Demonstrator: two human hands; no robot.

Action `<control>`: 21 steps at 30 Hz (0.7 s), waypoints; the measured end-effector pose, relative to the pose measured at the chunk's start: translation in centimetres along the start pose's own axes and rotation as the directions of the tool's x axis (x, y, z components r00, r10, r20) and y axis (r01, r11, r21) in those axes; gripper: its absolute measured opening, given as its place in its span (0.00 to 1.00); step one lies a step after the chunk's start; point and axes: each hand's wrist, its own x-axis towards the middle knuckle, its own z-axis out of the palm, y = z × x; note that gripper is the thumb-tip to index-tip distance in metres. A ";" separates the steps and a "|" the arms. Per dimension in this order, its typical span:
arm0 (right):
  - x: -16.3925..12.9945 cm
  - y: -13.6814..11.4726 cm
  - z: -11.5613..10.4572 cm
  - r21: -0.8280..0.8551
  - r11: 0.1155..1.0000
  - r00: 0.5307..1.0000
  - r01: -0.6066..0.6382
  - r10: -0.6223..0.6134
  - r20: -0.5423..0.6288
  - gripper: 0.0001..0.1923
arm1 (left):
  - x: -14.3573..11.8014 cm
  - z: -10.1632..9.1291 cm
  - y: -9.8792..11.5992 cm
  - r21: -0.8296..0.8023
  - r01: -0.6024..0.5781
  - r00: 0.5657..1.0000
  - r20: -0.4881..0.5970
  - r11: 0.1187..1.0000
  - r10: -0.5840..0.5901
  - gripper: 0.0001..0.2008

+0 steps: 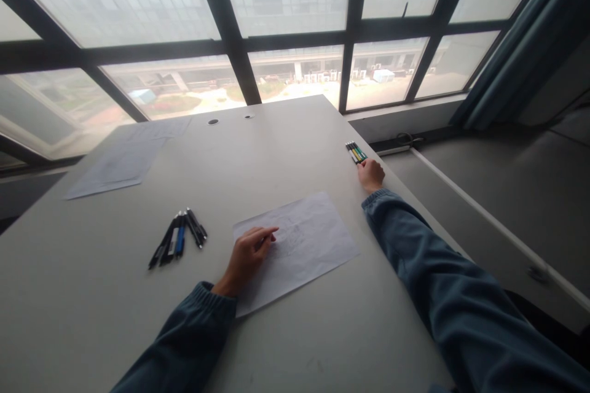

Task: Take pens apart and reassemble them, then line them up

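Note:
My left hand [249, 252] rests on the left part of a white sheet of paper [318, 252] with faint grey pencil lines. Its index finger stretches out to the right, and the other fingers are partly bent. Near the table's right edge, my right hand [370, 175] is curled at the near end of a row of pens [356, 152] with black, yellow, white and green parts. Its fingertips are partly hidden against these pens. To the left of the paper lies a loose bunch of dark pens [171, 241], one of them blue, with several more black pens [196, 228] beside it.
More printed sheets [120, 159] lie at the far left of the white table [276, 159]. Two round cable holes [212, 121] are near its back edge. Large framed windows [295, 61] stand behind it. On the right are a white floor strip [498, 227] and a blue curtain [520, 55].

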 end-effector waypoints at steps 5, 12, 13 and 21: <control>-0.1 -0.1 0.0 -0.006 1.000 1.000 0.001 -0.001 -0.007 0.12 | 0.2 0.0 0.3 0.013 0.000 1.000 -0.002 1.000 0.000 0.13; -0.4 0.0 -0.3 0.005 1.000 1.000 0.024 -0.024 -0.019 0.12 | 0.1 0.1 0.1 0.008 -0.005 1.000 -0.015 1.000 0.006 0.12; -0.5 0.0 -0.4 0.009 0.999 0.999 0.033 -0.033 -0.020 0.12 | 0.0 0.1 0.0 0.007 -0.006 1.000 -0.023 1.000 0.006 0.12; -4.4 -0.9 -1.2 0.095 0.970 0.974 0.225 -0.224 -0.018 0.15 | -0.3 0.1 0.0 0.118 -0.057 0.997 -0.039 0.991 0.062 0.13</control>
